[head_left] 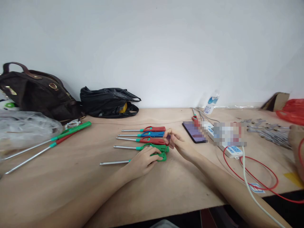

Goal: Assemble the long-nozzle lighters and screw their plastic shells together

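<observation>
Several long-necked gas lighters lie side by side on the table, metal barrels toward the left. My left hand (143,161) rests with bent fingers on the handle of the nearest green lighter (163,157). Just beyond it is another green lighter (145,147), its handle partly covered by my fingers. Farther back come a red lighter (149,140), a blue lighter (153,134) and a second red lighter (154,129). At the handle ends, my right hand (178,144) pinches a small dark purple piece (168,138), mostly hidden by the fingers.
Left on the table (95,196) are two longer lighters (77,128), a clear plastic bag (28,129), a dark backpack (45,95) and a black bag (106,103). Rightward are a phone (194,132), power strip (231,151), bottle (211,103), red cable (276,182) and metal rods (273,134).
</observation>
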`<action>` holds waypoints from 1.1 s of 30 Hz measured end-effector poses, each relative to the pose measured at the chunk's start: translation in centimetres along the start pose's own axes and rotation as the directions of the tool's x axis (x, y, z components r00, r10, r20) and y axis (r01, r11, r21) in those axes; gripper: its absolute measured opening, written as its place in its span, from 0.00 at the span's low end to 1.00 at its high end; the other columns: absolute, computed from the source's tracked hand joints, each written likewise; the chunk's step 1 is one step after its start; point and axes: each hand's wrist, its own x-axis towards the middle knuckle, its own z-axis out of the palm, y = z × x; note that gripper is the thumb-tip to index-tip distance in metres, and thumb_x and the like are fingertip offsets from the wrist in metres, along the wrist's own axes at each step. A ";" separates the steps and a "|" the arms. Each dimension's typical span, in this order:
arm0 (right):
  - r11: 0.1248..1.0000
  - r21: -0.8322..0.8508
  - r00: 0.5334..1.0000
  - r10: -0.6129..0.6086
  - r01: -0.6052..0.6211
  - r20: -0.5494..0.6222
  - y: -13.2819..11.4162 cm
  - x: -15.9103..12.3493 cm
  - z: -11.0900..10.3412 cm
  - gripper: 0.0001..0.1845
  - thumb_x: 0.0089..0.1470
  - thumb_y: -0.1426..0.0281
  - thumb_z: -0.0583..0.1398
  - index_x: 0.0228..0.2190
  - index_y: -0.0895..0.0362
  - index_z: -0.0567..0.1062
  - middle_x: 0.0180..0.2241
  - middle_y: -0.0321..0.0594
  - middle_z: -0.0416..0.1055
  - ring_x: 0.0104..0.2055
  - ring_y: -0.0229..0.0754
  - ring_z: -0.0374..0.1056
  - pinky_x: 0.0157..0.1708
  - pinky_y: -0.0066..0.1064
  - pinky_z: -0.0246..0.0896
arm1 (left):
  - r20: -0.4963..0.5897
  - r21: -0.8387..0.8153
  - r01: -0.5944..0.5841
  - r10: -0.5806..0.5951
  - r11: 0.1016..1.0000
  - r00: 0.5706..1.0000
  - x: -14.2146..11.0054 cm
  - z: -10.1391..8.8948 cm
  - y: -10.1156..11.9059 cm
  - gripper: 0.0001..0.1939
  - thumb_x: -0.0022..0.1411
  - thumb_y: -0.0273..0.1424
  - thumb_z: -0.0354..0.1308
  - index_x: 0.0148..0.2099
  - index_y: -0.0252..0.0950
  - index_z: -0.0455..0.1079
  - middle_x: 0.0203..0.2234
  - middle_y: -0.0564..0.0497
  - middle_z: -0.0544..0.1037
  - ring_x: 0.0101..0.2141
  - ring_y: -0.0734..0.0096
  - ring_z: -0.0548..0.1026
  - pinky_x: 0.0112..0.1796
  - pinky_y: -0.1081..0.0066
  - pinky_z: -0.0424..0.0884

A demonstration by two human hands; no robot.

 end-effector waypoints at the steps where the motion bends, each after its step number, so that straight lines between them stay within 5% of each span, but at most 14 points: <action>1: 1.000 0.012 1.000 0.001 -0.001 -0.006 0.0 0.0 0.0 0.18 0.54 0.53 0.61 0.33 0.54 0.66 0.25 0.32 0.64 0.23 0.34 0.52 0.21 0.27 0.44 | -0.001 0.000 0.000 0.000 1.000 1.000 0.0 0.0 0.0 0.12 0.67 0.25 0.48 0.46 0.39 0.70 0.45 0.46 0.72 0.45 0.63 0.69 0.46 0.64 0.65; 9: 0.999 0.008 0.999 0.046 -0.046 -0.007 -0.1 0.1 0.0 0.20 0.57 0.50 0.55 0.33 0.55 0.68 0.27 0.34 0.67 0.18 0.30 0.43 0.20 0.29 0.39 | -0.016 0.001 -0.008 0.008 1.000 1.000 0.0 0.1 0.0 0.11 0.67 0.26 0.48 0.46 0.39 0.71 0.45 0.46 0.73 0.45 0.63 0.69 0.46 0.63 0.66; 15: 0.998 0.043 0.999 0.044 -0.045 0.011 0.0 0.1 -0.1 0.19 0.53 0.54 0.62 0.34 0.52 0.61 0.24 0.30 0.66 0.19 0.32 0.46 0.20 0.28 0.36 | -0.011 -0.002 -0.009 0.009 1.000 1.000 0.0 0.1 -0.1 0.12 0.68 0.25 0.47 0.46 0.39 0.70 0.45 0.47 0.72 0.45 0.63 0.69 0.46 0.63 0.65; 22: 0.999 0.022 0.999 0.038 -0.038 -0.013 0.1 0.1 -0.2 0.20 0.57 0.49 0.55 0.34 0.54 0.66 0.25 0.33 0.65 0.19 0.33 0.46 0.21 0.29 0.40 | -0.004 0.009 -0.005 0.005 1.000 1.000 0.0 0.1 -0.1 0.12 0.67 0.24 0.47 0.46 0.38 0.70 0.45 0.47 0.72 0.45 0.63 0.69 0.45 0.63 0.65; 26: 0.999 0.035 1.000 0.018 -0.018 -0.001 0.0 0.0 0.0 0.19 0.52 0.53 0.63 0.35 0.52 0.63 0.24 0.31 0.66 0.22 0.34 0.51 0.21 0.28 0.39 | -0.004 0.003 -0.012 0.012 1.000 1.000 -0.1 0.1 -0.1 0.12 0.67 0.24 0.47 0.46 0.38 0.70 0.45 0.46 0.72 0.45 0.63 0.69 0.46 0.64 0.65; 33: 1.000 0.009 1.000 0.004 -0.004 -0.022 -0.1 -0.1 0.1 0.18 0.59 0.52 0.55 0.34 0.55 0.68 0.27 0.34 0.66 0.21 0.32 0.50 0.23 0.29 0.43 | -0.002 0.012 -0.006 0.006 1.000 1.000 0.0 0.1 -0.1 0.12 0.67 0.24 0.47 0.46 0.38 0.70 0.45 0.47 0.72 0.45 0.63 0.69 0.46 0.64 0.65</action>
